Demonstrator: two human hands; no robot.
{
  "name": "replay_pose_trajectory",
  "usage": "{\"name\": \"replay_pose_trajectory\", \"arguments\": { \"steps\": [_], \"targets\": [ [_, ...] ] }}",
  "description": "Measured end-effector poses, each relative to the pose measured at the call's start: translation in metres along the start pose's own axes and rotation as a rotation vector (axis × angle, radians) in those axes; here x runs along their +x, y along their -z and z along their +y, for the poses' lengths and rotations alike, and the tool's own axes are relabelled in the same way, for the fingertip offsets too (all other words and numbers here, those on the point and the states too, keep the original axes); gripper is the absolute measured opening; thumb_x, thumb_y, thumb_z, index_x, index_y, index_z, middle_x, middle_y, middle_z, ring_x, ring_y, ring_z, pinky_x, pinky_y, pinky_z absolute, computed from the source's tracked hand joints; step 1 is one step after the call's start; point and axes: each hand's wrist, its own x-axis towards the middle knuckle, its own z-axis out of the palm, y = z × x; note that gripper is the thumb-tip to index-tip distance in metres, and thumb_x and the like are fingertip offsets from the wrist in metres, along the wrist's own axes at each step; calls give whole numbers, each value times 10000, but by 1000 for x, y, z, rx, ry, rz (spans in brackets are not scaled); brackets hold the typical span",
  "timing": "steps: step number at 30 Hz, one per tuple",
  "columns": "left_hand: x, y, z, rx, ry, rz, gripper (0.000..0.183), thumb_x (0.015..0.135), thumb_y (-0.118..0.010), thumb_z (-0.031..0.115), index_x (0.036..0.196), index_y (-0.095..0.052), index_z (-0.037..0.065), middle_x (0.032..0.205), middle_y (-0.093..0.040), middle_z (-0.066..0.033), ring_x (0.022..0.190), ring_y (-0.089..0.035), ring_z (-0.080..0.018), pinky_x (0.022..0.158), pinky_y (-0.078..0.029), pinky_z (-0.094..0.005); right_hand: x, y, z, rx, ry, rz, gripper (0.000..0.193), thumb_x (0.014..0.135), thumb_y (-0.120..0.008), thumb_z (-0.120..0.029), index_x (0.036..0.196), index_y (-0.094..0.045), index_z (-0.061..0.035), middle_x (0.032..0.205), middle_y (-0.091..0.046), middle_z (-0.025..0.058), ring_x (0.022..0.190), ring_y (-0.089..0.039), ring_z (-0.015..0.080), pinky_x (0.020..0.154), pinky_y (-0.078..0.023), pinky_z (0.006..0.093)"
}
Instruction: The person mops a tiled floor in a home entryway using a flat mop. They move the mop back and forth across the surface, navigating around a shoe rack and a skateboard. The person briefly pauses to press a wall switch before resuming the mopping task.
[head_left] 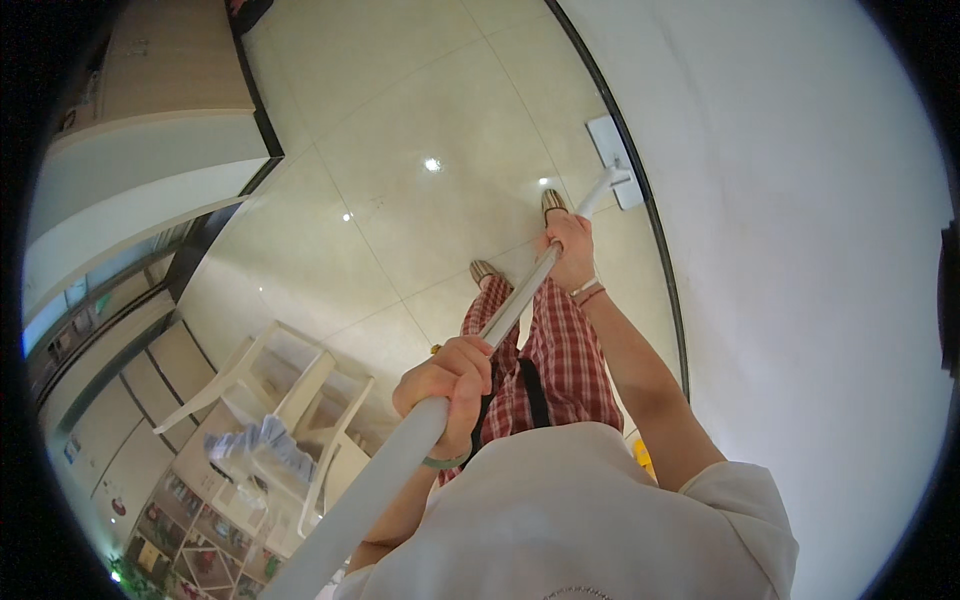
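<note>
A flat mop slants across the view, its pale handle (pixel 519 300) running from the lower left up to the right. My left hand (pixel 450 385) is wrapped round the thicker light-grey upper part of the handle, in front of my body. Farther down the shaft, my right hand (pixel 572 250) is closed round it too. The rectangular white mop head (pixel 606 145) lies on the tiled floor, alongside the dark skirting at the wall. Its far edge is partly hidden by that skirting.
A white wall (pixel 800 250) with dark skirting (pixel 652 200) curves along the right. White chairs (pixel 300 400), one with a blue-grey cloth (pixel 260 445), stand at lower left. A wood-and-white cabinet (pixel 150 150) is at upper left. My slippered feet (pixel 484 270) stand on glossy tiles (pixel 400 210).
</note>
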Motion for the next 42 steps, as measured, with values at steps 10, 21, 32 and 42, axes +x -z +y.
{"name": "replay_pose_trajectory", "arguments": {
  "steps": [10, 21, 32, 42],
  "targets": [
    [-39, 35, 51, -82, 108, -133, 165, 928, -528, 16, 784, -474, 77, 660, -533, -59, 637, -521, -195, 807, -470, -440, -85, -12, -59, -12, -113, 170, 138, 631, -564, 17, 636, -526, -115, 660, -533, 38, 719, -534, 292, 818, -388, 396],
    [-62, 138, 167, 346, 75, 146, 288, 935, -599, 172, 732, -413, 87, 584, -470, -52, 555, -465, -185, 742, -469, -459, -58, -142, -218, 330, 23, -83, 109, 642, -628, -73, 608, -544, -134, 639, -558, 41, 716, -559, 269, 852, -377, 384],
    [-79, 55, 169, 462, -105, -30, 300, 918, -642, 216, 718, -455, 94, 586, -525, -37, 543, -545, -173, 658, -526, -419, -62, -79, -206, 145, 161, -407, 148, 794, -609, -205, 671, -581, -127, 668, -599, 29, 752, -589, 205, 886, -358, 401],
    [-108, -1, 153, 55, 9, -57, 174, 838, -643, 31, 746, -498, 59, 628, -550, -61, 571, -572, -208, 691, -536, -454, -136, 60, -157, -30, -16, -169, 195, 763, -705, -151, 701, -539, -72, 655, -556, 58, 732, -567, 245, 740, -438, 374]
  ]
}}
